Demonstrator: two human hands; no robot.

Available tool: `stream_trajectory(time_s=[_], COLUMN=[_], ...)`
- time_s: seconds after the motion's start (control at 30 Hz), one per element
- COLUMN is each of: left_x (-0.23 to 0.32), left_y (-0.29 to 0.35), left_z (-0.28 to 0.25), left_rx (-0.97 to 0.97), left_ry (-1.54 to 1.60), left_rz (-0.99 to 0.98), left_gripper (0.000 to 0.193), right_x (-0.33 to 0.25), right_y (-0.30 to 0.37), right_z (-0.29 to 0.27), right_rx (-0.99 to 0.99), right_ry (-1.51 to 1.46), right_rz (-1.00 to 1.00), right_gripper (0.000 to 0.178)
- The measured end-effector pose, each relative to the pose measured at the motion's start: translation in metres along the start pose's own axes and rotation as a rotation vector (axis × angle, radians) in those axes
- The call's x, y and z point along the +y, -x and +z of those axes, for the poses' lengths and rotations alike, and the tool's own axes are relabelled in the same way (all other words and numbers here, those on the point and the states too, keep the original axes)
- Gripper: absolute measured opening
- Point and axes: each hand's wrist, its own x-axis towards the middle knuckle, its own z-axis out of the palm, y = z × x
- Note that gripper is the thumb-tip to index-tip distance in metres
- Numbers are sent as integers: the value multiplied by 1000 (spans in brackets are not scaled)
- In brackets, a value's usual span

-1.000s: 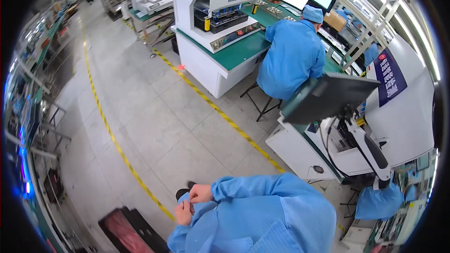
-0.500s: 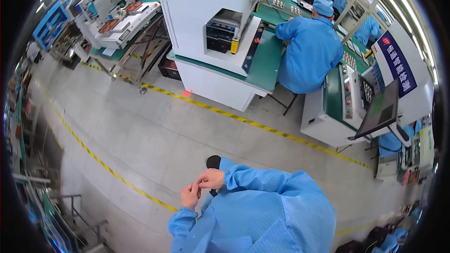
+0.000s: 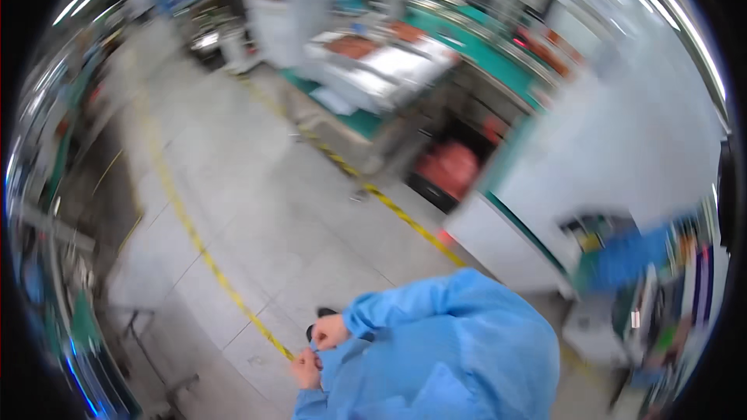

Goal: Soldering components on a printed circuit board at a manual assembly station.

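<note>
My left hand (image 3: 306, 369) is closed, its fingers pinched together low in front of my body. Just beyond and to the right of it, my right hand (image 3: 330, 332) is closed too, curled with the fingertips toward the left hand. The two hands are close together; whether they touch is hard to tell. Anything between the fingers is too small or too blurred to make out. Blue sleeves (image 3: 405, 307) cover my arms, and a dark shoe (image 3: 325, 313) shows beyond the right hand.
Yellow floor tape (image 3: 204, 253) runs along the left, with black-and-yellow tape (image 3: 405, 218) on the right. Ahead stands a workbench with a white machine (image 3: 373, 70). A black crate with red contents (image 3: 451, 167) sits beside a white cabinet (image 3: 506, 245). Metal racks (image 3: 58, 229) line the left edge.
My view has swung right to left, so the bench with the white machine sits nearer the middle. The seated person in blue has shifted to the right edge. My hands stay close together, slightly lower.
</note>
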Motion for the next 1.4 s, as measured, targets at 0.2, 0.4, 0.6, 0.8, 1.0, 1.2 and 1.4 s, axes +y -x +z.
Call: stream_trajectory(time_s=[0.2, 0.4, 0.6, 0.8, 1.0, 1.2, 1.4], left_x=[80, 275, 458, 519, 457, 539, 859], left_y=[-232, -470, -733, -1001, -1150, -1415, -1703], left_z=[-42, -45, -55, -151, -236, -282, -315], left_rx=[-62, -372, -582, -64, -2, 35, 20], left_ry=[-244, -19, -86, 261, 552, 662, 191], left_rz=[-40, -104, 5, -143, -527, -398, -183], left_gripper=[38, 35, 38, 29, 25, 33, 38], right_x=[2, -97, -47, -82, -104, -229, -260], right_y=[-177, -271, -393, -592, -786, -990, -1062], right_z=[-169, -391, -580, -816, -978, -1169, -1425], right_rx=[183, 552, 826, 561, 18, -26, 1546], right_ry=[13, -207, -328, -6, 230, 253, -453], right_rz=[65, 179, 224, 177, 93, -28, -268], right_gripper=[21, 24, 20, 32, 34, 24, 18])
